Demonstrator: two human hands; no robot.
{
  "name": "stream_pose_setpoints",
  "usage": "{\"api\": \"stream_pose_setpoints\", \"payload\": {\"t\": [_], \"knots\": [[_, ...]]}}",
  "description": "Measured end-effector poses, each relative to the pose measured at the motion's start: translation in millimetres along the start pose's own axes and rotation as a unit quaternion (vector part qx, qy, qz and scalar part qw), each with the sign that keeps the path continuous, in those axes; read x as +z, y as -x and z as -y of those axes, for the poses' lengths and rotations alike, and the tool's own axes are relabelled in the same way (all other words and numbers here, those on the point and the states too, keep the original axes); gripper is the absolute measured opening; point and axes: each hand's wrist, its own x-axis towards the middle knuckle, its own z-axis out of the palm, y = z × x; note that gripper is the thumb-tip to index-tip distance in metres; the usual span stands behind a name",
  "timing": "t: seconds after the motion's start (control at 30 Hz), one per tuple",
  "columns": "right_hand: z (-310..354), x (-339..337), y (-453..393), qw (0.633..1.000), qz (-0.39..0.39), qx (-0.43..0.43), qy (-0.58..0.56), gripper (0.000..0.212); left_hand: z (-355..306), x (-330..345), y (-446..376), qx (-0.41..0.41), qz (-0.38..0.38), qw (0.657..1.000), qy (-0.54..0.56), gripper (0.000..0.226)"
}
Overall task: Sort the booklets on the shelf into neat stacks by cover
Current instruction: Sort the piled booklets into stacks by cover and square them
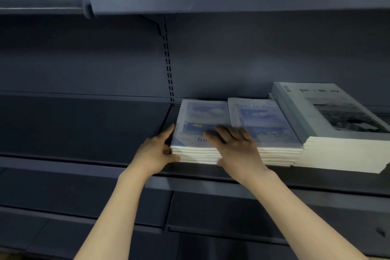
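Dark metal shelf point(84, 129) carries three booklet stacks. Left hand point(155, 154) clasps the leftmost blue stack point(200, 120) at its front-left corner; right hand point(234, 143) lies flat, fingers spread, on that stack's cover. Judged risk: a sideways nudge fans the glossy booklets or shoves the neighbouring stack point(266, 124) askew.

Dim light falls on dark blue-grey metal shelving point(84, 124) with a slotted upright point(167, 63) behind.

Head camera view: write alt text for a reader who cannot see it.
Both hands square up the leftmost stack of blue-cover booklets on a dark shelf: the left hand grips its left front corner, the right hand lies flat on top. Beside it sit a second blue stack and a taller grey-cover stack.
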Motion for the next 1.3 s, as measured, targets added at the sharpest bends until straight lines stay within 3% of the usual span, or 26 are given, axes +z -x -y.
{"api": "stream_pose_setpoints", "payload": {"t": [0.27, 0.5, 0.73, 0.93, 1.13, 1.3], "knots": [[-0.2, 3.8, 0.9, 1.000, -0.021, 0.005, -0.018, 0.098, -1.8, -1.7, 0.3, -0.002, 0.011, 1.000, 0.018, 0.096], [0.1, -6.6, 1.9, 0.999, 0.034, -0.012, -0.007, 0.080, -4.8, -4.6, -0.2, 0.003, 0.025, 0.999, 0.021, 0.096], [-0.2, -8.5, 0.4, 0.999, 0.048, -0.003, -0.001, 0.079, -3.0, -6.4, -2.8, -0.006, 0.032, 0.999, 0.042, 0.096], [-0.2, -13.8, -1.9, 0.996, 0.082, 0.005, -0.017, 0.079, -13.4, -13.0, 3.6, 0.019, 0.046, 0.999, 0.017, 0.073], [0.5, -19.4, -4.9, 0.995, 0.090, 0.009, -0.038, 0.071, -11.5, -10.3, -2.1, 0.027, 0.009, 0.997, -0.072, 0.036], [3.5, -15.4, -2.2, 0.996, 0.083, 0.018, -0.027, 0.072, -5.2, -4.6, 2.7, 0.042, -0.035, 0.993, -0.103, 0.020]]}}
